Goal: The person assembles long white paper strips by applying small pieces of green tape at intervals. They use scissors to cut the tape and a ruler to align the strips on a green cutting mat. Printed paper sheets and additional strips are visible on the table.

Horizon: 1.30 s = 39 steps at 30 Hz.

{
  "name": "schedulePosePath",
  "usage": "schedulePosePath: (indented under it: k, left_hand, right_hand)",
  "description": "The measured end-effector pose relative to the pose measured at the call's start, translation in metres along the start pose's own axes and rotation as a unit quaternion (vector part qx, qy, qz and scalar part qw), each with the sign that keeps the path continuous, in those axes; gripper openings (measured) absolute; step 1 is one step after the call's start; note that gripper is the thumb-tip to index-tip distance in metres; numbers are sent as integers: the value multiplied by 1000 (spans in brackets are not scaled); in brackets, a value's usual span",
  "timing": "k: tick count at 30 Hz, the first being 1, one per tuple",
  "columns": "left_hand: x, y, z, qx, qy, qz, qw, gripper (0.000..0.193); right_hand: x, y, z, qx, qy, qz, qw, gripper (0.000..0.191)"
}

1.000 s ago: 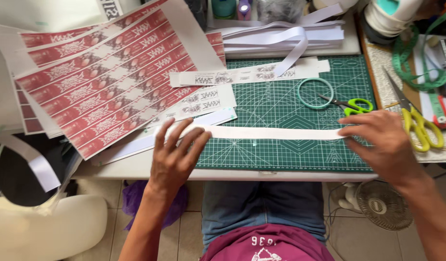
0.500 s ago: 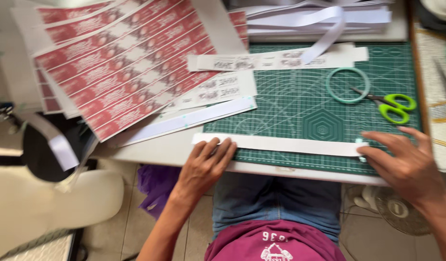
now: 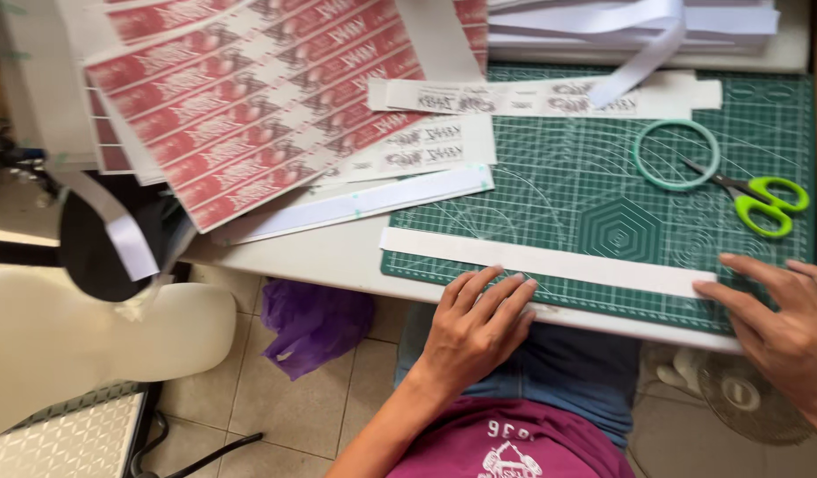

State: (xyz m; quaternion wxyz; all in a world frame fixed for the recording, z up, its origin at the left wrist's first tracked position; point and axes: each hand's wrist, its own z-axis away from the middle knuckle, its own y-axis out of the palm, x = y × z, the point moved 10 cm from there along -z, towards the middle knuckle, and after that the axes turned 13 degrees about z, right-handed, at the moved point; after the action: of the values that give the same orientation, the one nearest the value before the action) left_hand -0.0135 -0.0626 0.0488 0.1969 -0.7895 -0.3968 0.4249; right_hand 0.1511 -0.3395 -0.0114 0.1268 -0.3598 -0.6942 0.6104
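Green cutting mat (image 3: 603,212) nearer now, both hands (image 3: 479,323) seemingly still on white strip (image 3: 550,263).

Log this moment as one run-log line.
left hand: flat on white paper strip | right hand: at strip's end | green cutting mat

Your left hand (image 3: 475,320) lies flat, fingers spread, on the near edge of the long white paper strip (image 3: 550,263) on the green cutting mat (image 3: 603,190). Your right hand (image 3: 780,323) touches its right end. Green scissors (image 3: 755,198) lie behind.
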Motion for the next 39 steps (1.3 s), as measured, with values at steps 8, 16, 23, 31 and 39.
schedulePosePath:
  k: [8,16,23,31,39]
  left_hand:
    - [-46,65,-28,86,58,74,992,51]
    - [-89,129,-66,122,110,88,982,70]
    - [-93,153,-75,147,99,90,980,81]
    - [-88,155,-79,152,78,126,977,81]
    - [-84,153,-82,145,67,149,976,81]
  right_hand:
    - [7,-46,-16,-38,6,-101,994,49]
    - [-34,-57,-20,-22,157,-249,956,30]
    - [-25,-62,-40,-31,103,-189,976,25]
    - [-19,-61,-45,-18,84,-177,981,35]
    - [-12,-60,-47,-4,72,-135,988,37]
